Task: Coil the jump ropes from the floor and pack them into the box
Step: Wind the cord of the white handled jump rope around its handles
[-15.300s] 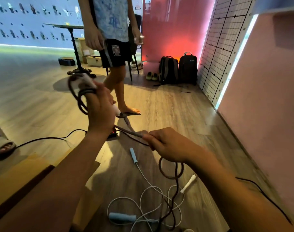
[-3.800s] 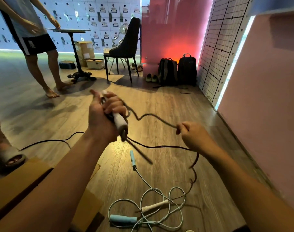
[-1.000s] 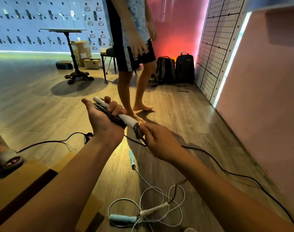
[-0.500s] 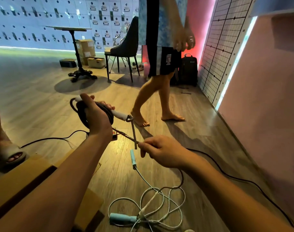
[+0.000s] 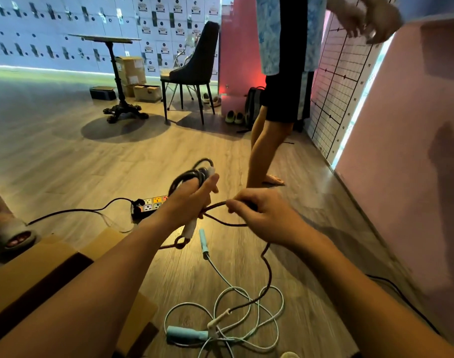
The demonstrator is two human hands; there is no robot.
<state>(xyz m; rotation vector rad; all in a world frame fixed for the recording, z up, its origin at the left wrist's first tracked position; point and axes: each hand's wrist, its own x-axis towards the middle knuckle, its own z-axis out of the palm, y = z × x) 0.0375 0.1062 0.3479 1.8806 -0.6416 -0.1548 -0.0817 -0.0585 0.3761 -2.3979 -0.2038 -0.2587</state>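
Observation:
My left hand (image 5: 188, 200) grips the white handle (image 5: 189, 227) of a dark jump rope (image 5: 266, 257), with several loops of it coiled above my fist (image 5: 192, 173). My right hand (image 5: 262, 214) pinches the same rope just right of the left hand; the loose end trails down to its second white handle (image 5: 219, 320) on the floor. A light blue jump rope (image 5: 257, 310) lies tangled on the floor below, one blue handle (image 5: 187, 334) near the bottom, the other (image 5: 203, 240) between my forearms. The open cardboard box (image 5: 42, 277) sits at lower left.
A person stands barefoot just beyond my hands (image 5: 285, 104). Someone's sandalled foot (image 5: 11, 233) is at the left edge. A power strip (image 5: 149, 205) with black cable lies on the wood floor. A chair (image 5: 192, 71), pedestal table (image 5: 117, 73) and pink wall (image 5: 414, 151) surround.
My left hand has turned and risen, adding a loop to the coil. My right hand has moved up close to the left. The standing person has stepped right.

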